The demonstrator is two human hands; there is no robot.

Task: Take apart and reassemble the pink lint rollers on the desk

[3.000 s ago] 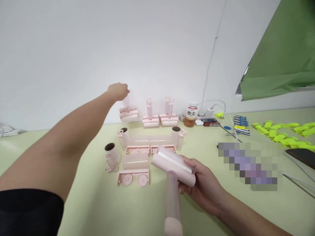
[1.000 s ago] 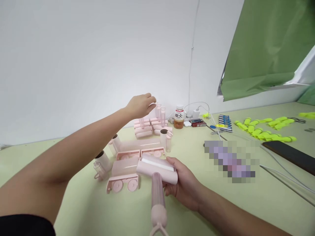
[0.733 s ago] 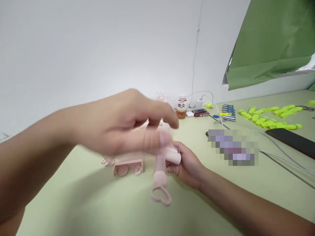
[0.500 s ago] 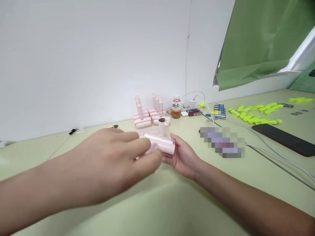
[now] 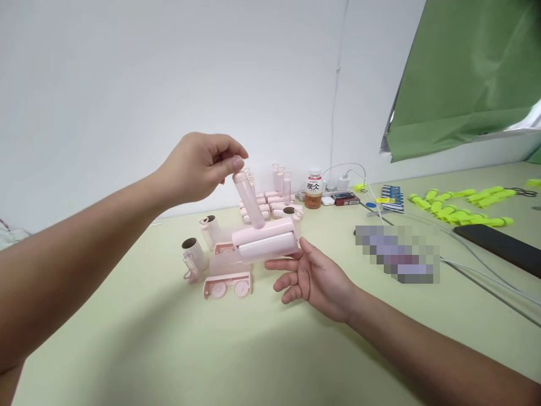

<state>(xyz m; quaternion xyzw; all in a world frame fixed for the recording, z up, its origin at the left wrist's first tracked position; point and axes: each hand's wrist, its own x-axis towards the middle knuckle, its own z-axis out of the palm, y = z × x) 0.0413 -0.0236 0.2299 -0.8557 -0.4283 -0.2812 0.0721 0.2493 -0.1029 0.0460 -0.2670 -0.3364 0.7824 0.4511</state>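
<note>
Spreading pale green table (image 5: 296, 349), white wall (image 5: 127, 67), green sheet (image 5: 473, 73)

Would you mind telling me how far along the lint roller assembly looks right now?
Done: several assembled rollers stand by the wall. In hand: the left hand pinches the handle top of one lint roller; the right hand is open under its end. Left: loose tubes and pink covers lie on the table.

Pink lint roller (image 5: 264, 239), handle upward
</note>
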